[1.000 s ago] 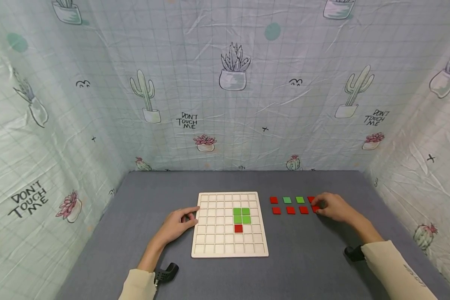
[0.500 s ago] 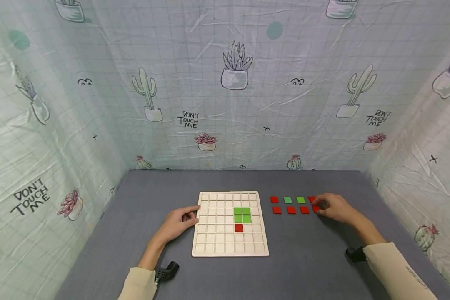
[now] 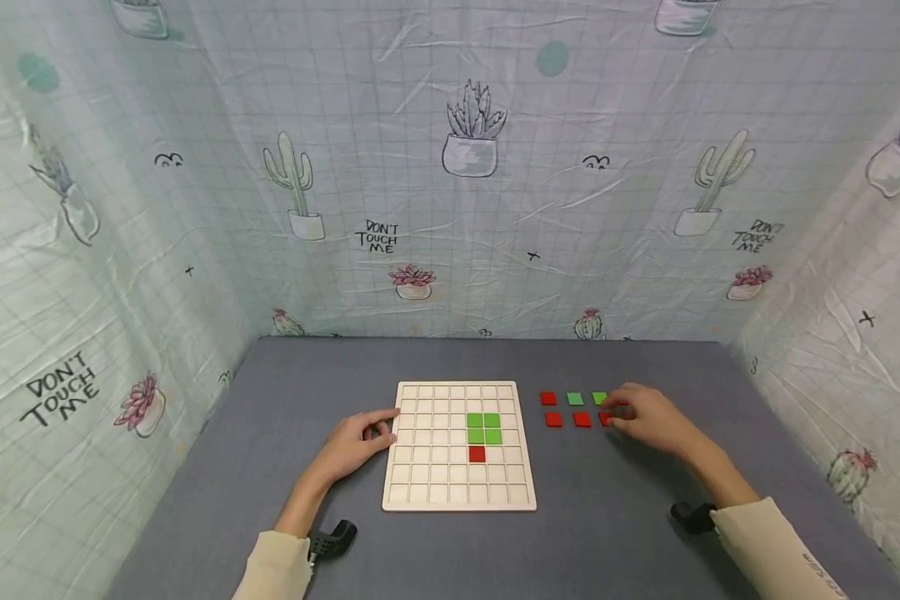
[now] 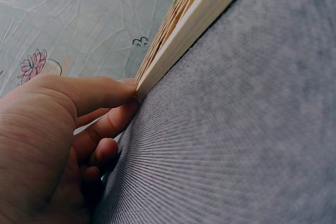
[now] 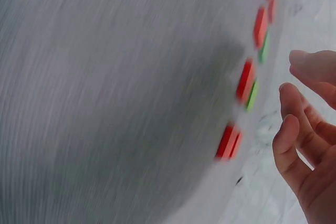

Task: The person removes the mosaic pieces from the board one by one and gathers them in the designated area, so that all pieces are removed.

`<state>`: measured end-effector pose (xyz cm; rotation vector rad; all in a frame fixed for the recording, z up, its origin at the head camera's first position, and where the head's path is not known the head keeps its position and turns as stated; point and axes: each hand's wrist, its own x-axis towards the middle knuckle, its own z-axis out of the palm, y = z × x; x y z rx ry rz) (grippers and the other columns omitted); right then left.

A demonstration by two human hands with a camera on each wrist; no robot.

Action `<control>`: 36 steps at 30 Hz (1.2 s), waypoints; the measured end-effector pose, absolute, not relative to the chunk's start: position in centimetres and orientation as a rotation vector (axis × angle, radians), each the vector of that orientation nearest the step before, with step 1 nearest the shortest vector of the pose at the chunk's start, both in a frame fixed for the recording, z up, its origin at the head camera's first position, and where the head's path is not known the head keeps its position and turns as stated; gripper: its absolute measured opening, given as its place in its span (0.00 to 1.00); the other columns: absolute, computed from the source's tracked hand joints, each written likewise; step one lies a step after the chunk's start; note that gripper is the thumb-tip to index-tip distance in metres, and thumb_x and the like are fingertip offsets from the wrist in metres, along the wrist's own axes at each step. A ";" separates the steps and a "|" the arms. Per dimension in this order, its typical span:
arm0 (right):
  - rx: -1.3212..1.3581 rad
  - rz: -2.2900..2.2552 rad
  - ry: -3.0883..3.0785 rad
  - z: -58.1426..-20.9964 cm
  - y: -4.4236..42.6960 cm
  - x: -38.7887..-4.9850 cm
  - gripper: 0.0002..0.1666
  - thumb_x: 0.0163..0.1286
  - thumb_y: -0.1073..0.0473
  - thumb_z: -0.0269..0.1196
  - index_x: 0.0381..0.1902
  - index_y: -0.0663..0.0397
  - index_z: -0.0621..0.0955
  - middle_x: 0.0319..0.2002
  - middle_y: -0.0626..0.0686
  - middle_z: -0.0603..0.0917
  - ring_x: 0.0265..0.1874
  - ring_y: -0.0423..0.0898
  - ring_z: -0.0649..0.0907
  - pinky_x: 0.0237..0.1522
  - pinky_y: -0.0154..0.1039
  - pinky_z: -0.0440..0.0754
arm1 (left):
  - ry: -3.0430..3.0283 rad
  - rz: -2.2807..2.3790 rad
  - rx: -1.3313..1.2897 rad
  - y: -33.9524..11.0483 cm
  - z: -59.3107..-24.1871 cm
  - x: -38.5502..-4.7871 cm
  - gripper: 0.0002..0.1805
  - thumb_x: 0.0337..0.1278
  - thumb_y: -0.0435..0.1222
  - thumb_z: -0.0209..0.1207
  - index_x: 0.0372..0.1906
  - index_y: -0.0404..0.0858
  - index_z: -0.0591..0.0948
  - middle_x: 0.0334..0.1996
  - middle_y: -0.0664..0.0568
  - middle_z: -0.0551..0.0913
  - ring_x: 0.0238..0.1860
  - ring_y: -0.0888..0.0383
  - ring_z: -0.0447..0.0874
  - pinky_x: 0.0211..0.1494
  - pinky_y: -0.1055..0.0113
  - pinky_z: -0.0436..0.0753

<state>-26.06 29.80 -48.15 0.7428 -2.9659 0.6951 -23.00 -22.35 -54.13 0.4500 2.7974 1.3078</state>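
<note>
Loose tiles: red and green squares in two rows on the table (image 3: 450, 554), right of the board (image 3: 435, 483). The lime tile (image 3: 598, 398) and a red tile (image 3: 605, 418) are closest to the right hand's tips.
Right hand (image 3: 648, 417): bent fingers, with a gap between thumb and fingers, right of the board and just over the tiles.
Left hand (image 3: 348, 446): finger and thumb spread, both touching the board's left edge.
Moved: half a second ago the right hand was at the farthest tiles; now it is closer to the board.
Right wrist view: shows two red end tiles (image 5: 229, 141), farthest from the board; the hand hides them in the head view.
</note>
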 end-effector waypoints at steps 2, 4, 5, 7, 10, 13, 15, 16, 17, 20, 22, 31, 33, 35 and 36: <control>0.777 0.705 -2.949 -47.9 28.6 -25.8 0.12 0.66 0.63 0.71 0.47 0.57 0.88 0.44 0.53 0.86 0.29 0.35 0.78 0.32 0.36 0.77 | 2.793 1.304 0.449 -22.4 -54.1 -23.0 0.24 0.69 0.43 0.66 0.67 0.46 0.82 0.35 0.61 0.85 0.24 0.65 0.72 0.33 0.70 0.72; 0.810 0.711 -2.933 -47.7 27.4 -25.6 0.11 0.67 0.63 0.71 0.47 0.57 0.88 0.44 0.54 0.86 0.29 0.35 0.78 0.31 0.35 0.76 | 2.789 1.299 0.453 -22.4 -54.1 -23.1 0.24 0.69 0.43 0.66 0.67 0.45 0.81 0.35 0.60 0.85 0.24 0.65 0.72 0.33 0.70 0.72; 0.819 0.719 -2.927 -47.6 26.7 -25.4 0.11 0.67 0.63 0.71 0.47 0.57 0.88 0.45 0.54 0.86 0.28 0.35 0.77 0.31 0.35 0.76 | 2.789 1.296 0.455 -22.5 -54.1 -23.1 0.24 0.69 0.43 0.66 0.68 0.45 0.81 0.35 0.60 0.85 0.24 0.65 0.72 0.33 0.70 0.72; 0.848 0.737 -2.906 -47.4 25.5 -25.1 0.11 0.67 0.63 0.71 0.47 0.57 0.88 0.45 0.55 0.86 0.29 0.34 0.77 0.31 0.35 0.76 | 2.789 1.291 0.450 -22.5 -54.2 -23.2 0.24 0.69 0.43 0.66 0.68 0.46 0.81 0.35 0.61 0.85 0.24 0.65 0.72 0.33 0.70 0.72; 0.874 0.781 -2.885 -47.2 23.8 -24.8 0.11 0.67 0.62 0.71 0.47 0.57 0.88 0.45 0.55 0.86 0.29 0.34 0.77 0.32 0.34 0.77 | 2.793 1.292 0.448 -22.5 -54.2 -23.2 0.24 0.68 0.42 0.66 0.67 0.46 0.81 0.35 0.60 0.85 0.24 0.65 0.72 0.32 0.70 0.72; 0.877 0.830 -2.876 -47.1 22.2 -24.5 0.12 0.68 0.61 0.71 0.48 0.56 0.88 0.44 0.54 0.86 0.28 0.33 0.76 0.33 0.34 0.77 | 2.791 1.298 0.446 -22.4 -54.2 -23.2 0.24 0.68 0.42 0.66 0.67 0.46 0.81 0.35 0.61 0.85 0.24 0.65 0.72 0.32 0.70 0.72; 0.877 0.855 -2.876 -47.1 21.2 -24.4 0.12 0.68 0.61 0.72 0.48 0.57 0.88 0.44 0.54 0.86 0.27 0.33 0.75 0.32 0.33 0.77 | 2.789 1.298 0.452 -22.4 -54.2 -23.2 0.24 0.69 0.42 0.66 0.68 0.46 0.81 0.35 0.61 0.85 0.24 0.65 0.72 0.32 0.70 0.72; 0.880 0.864 -2.876 -47.1 20.7 -24.4 0.13 0.67 0.61 0.72 0.49 0.57 0.87 0.45 0.55 0.86 0.27 0.33 0.75 0.32 0.33 0.77 | 2.789 1.298 0.455 -22.4 -54.1 -23.2 0.24 0.69 0.42 0.66 0.68 0.45 0.81 0.35 0.61 0.85 0.24 0.65 0.72 0.32 0.70 0.72; 0.882 0.873 -2.876 -47.1 20.2 -24.3 0.13 0.67 0.61 0.72 0.49 0.57 0.87 0.45 0.55 0.86 0.27 0.33 0.75 0.32 0.33 0.77 | 2.790 1.298 0.458 -22.3 -54.1 -23.2 0.24 0.69 0.42 0.66 0.68 0.45 0.81 0.36 0.61 0.85 0.24 0.65 0.72 0.32 0.70 0.72; 0.895 0.906 -2.880 -47.2 18.8 -24.2 0.14 0.67 0.60 0.72 0.50 0.57 0.87 0.46 0.56 0.86 0.27 0.34 0.76 0.32 0.33 0.77 | 2.793 1.299 0.466 -22.3 -54.2 -23.2 0.24 0.69 0.42 0.66 0.68 0.44 0.81 0.35 0.61 0.85 0.23 0.65 0.72 0.32 0.70 0.72; 0.911 0.935 -2.877 -47.2 18.0 -24.1 0.15 0.68 0.60 0.71 0.51 0.58 0.87 0.47 0.57 0.86 0.26 0.34 0.76 0.32 0.33 0.77 | 2.795 1.299 0.470 -22.4 -54.2 -23.2 0.25 0.69 0.42 0.66 0.68 0.44 0.81 0.35 0.61 0.85 0.23 0.65 0.72 0.32 0.70 0.72; 0.979 1.134 -2.839 -47.9 14.5 -23.8 0.16 0.68 0.60 0.71 0.52 0.59 0.86 0.49 0.58 0.86 0.29 0.38 0.81 0.34 0.33 0.80 | 2.790 1.307 0.450 -22.5 -54.2 -23.1 0.24 0.68 0.42 0.66 0.67 0.44 0.81 0.35 0.61 0.85 0.24 0.65 0.72 0.32 0.70 0.72; 0.988 1.169 -2.842 -48.0 13.8 -23.7 0.16 0.68 0.60 0.71 0.53 0.58 0.86 0.50 0.57 0.87 0.30 0.38 0.82 0.35 0.33 0.80 | 2.788 1.306 0.453 -22.5 -54.2 -23.1 0.25 0.68 0.42 0.66 0.68 0.45 0.81 0.35 0.61 0.85 0.24 0.65 0.72 0.32 0.70 0.72; 0.994 1.172 -2.848 -48.2 13.1 -23.6 0.16 0.68 0.60 0.71 0.52 0.57 0.87 0.50 0.55 0.87 0.31 0.38 0.82 0.35 0.32 0.80 | 2.783 1.310 0.456 -22.4 -54.1 -23.1 0.25 0.68 0.42 0.66 0.68 0.44 0.81 0.36 0.61 0.85 0.24 0.65 0.72 0.32 0.70 0.72; 0.997 1.163 -2.852 -48.3 12.8 -23.6 0.15 0.68 0.60 0.71 0.52 0.57 0.87 0.50 0.55 0.88 0.31 0.38 0.82 0.35 0.32 0.80 | 2.782 1.310 0.459 -22.4 -54.1 -23.1 0.25 0.68 0.42 0.66 0.68 0.44 0.81 0.36 0.61 0.85 0.24 0.65 0.73 0.32 0.70 0.73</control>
